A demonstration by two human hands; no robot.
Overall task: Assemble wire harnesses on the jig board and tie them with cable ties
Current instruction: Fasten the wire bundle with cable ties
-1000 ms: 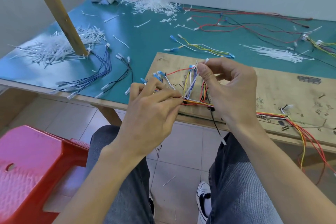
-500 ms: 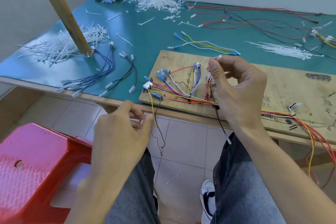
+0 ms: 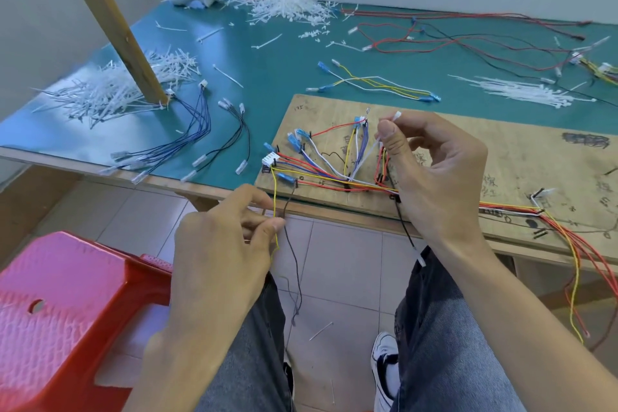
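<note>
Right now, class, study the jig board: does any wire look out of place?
Yes. A yellow wire and a black wire hang over the near edge of the jig board toward the floor, unpegged; the left hand pinches the yellow one.

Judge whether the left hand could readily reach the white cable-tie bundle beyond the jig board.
Probably not: the left hand pinches a yellow wire, and the right hand lies across the way to the bundle.
</note>
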